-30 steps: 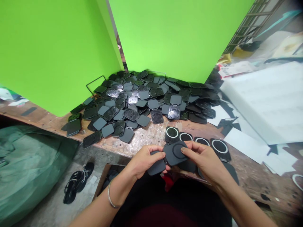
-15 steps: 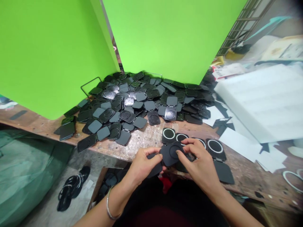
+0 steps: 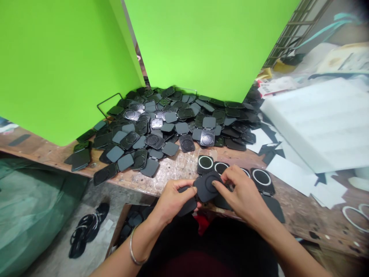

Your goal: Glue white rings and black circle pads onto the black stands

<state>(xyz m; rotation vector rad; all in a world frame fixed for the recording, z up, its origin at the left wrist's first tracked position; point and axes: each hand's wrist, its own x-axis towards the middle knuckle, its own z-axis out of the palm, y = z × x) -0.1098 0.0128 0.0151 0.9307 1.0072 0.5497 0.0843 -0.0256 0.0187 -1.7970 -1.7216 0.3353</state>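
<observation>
The near edge of the table point(image 3: 173, 165) runs just below both hands. A bare strip of table lies between the pile of plates point(image 3: 158, 127) and that edge. Room is tight on the far side, where a row of plates with white rings point(image 3: 262, 181) sits just beyond the hands, partly covered by the right one.

The hinged plate point(image 3: 204, 188) is held up at the near edge. Its long axis slants from lower left to upper right; the panel with a raised circle forms the upper right end, face up. The grip of the left hand point(image 3: 175, 200) pinches it near the hinge. The right hand point(image 3: 245, 192) pinches the far end, thumb on the circle; the fingers underneath are hidden.

The table is worn and stained wood. Two green boards point(image 3: 213, 42) stand behind the pile. Paper sheets point(image 3: 291, 173) and a white foam block point(image 3: 319, 119) lie at right. Sandals point(image 3: 89, 227) rest on the concrete floor beside a green sack point(image 3: 37, 215).
</observation>
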